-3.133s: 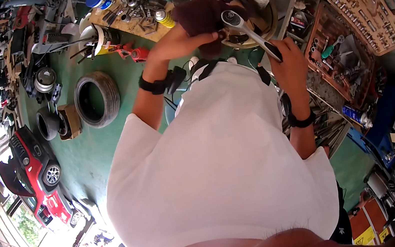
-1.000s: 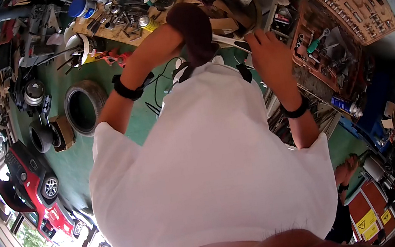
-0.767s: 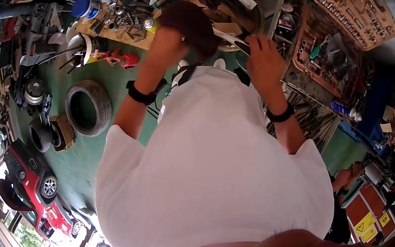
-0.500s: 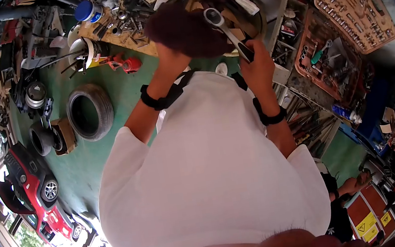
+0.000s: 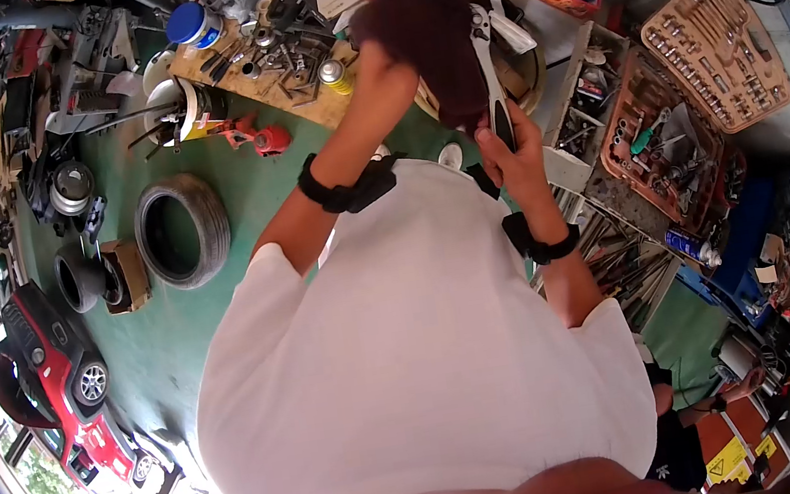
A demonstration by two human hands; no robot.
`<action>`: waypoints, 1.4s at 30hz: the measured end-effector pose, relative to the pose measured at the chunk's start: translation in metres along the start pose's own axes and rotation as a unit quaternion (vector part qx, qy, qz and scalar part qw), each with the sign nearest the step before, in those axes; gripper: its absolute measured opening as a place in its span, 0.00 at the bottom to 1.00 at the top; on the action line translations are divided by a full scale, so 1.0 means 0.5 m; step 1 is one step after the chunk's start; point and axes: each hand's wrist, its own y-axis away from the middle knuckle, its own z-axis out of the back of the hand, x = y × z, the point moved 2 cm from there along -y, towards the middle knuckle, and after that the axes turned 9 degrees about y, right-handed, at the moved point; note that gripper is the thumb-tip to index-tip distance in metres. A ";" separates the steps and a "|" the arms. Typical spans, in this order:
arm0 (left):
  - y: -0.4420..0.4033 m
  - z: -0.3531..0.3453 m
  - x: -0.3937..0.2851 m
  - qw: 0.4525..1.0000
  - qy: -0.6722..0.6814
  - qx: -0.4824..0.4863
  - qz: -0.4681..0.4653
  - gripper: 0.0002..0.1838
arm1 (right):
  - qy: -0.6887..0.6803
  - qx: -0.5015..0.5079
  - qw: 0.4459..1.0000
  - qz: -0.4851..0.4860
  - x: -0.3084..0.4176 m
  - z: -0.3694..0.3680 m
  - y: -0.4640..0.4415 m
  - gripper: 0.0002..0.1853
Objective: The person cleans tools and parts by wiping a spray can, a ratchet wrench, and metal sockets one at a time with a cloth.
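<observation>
Ratchet (image 5: 490,67) straighter now, in right hand (image 5: 522,156)

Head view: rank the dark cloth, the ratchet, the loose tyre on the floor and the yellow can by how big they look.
1. Dark cloth
2. Loose tyre
3. Ratchet, long but thin
4. Yellow can

This is apparent size only: the cloth and ratchet look nearer the camera.
</observation>
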 end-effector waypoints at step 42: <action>0.011 0.002 0.032 0.870 0.393 0.099 0.281 0.22 | 0.295 -0.257 0.905 0.169 0.081 -0.090 0.005 0.16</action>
